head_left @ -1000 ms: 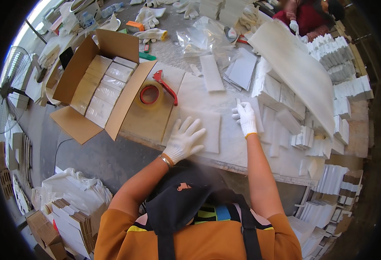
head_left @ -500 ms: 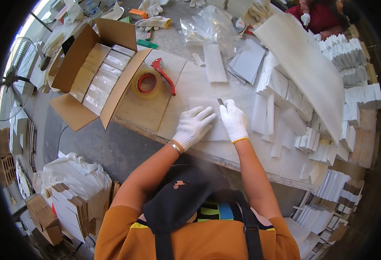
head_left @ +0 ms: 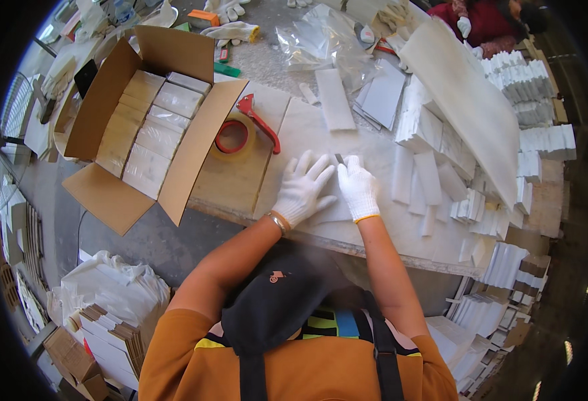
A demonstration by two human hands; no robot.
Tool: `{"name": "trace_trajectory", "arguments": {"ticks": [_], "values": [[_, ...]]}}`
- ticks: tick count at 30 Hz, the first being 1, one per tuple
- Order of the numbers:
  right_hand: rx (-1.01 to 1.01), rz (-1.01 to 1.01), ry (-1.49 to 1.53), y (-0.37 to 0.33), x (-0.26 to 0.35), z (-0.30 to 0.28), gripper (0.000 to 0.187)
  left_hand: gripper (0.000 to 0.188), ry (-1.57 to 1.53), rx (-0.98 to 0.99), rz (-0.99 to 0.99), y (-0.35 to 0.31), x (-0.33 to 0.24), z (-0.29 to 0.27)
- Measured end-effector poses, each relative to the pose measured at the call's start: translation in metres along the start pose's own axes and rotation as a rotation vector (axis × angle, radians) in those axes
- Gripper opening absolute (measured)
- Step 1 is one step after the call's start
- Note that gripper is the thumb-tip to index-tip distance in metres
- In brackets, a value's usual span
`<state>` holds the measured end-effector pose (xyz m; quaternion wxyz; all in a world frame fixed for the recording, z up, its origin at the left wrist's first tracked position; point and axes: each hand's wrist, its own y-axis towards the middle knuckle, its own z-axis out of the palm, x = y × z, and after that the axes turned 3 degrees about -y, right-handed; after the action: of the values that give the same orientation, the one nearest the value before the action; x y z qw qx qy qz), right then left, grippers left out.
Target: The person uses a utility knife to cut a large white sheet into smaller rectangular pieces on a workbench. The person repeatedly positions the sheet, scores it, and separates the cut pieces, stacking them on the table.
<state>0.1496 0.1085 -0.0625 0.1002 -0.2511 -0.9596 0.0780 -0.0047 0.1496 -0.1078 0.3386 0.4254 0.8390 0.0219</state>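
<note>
My left hand (head_left: 301, 190), in a white knit glove, lies palm down with its fingers spread on a thin, flat white sheet (head_left: 335, 212) near the table's front edge. Just right of it, my gloved right hand (head_left: 359, 191) is closed around a small dark, flat, blade-like tool (head_left: 339, 158). Only the tool's tip shows beyond the fingers, so its exact kind is hidden. A white rectangular strip (head_left: 335, 100) lies beyond both hands.
An open cardboard box (head_left: 200, 154) holding wrapped blocks stands left, beside clear tape (head_left: 230, 152) and a red-handled tape dispenser (head_left: 259, 124). White pieces (head_left: 427, 177) and a large leaning slab (head_left: 461, 100) crowd the right. Another person (head_left: 484, 23) is at far right.
My left hand's fingers have spread wider on the sheet. My right hand keeps hold of the tool at nearly the same spot. The whole view has shifted slightly.
</note>
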Motion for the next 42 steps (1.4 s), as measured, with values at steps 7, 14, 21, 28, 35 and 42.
{"name": "trace_trajectory", "arguments": {"ticks": [7, 14, 21, 28, 35, 42], "values": [[0.056, 0.028, -0.088, 0.011, 0.014, 0.004, 0.025, 0.055, -0.113, -0.037, 0.044, 0.003, 0.016, -0.004], [0.110, 0.045, -0.128, 0.014, 0.025, -0.001, 0.025, 0.055, -0.081, -0.076, 0.047, 0.003, 0.019, -0.003], [0.153, 0.024, -0.144, -0.028, 0.016, 0.000, 0.021, 0.054, -0.067, -0.074, 0.067, 0.005, 0.018, -0.004], [0.355, 0.101, -0.137, -0.151, -0.007, -0.002, 0.019, 0.056, -0.055, -0.039, 0.028, 0.006, 0.019, -0.008], [0.229, 0.480, 0.667, -0.163, -0.031, -0.031, 0.020, 0.080, 0.025, 0.032, -0.037, 0.016, 0.016, -0.008], [-0.228, 0.423, 0.898, -0.107, -0.094, -0.023, 0.016, 0.057, -0.290, 0.497, -0.285, 0.051, 0.026, -0.024]]}}
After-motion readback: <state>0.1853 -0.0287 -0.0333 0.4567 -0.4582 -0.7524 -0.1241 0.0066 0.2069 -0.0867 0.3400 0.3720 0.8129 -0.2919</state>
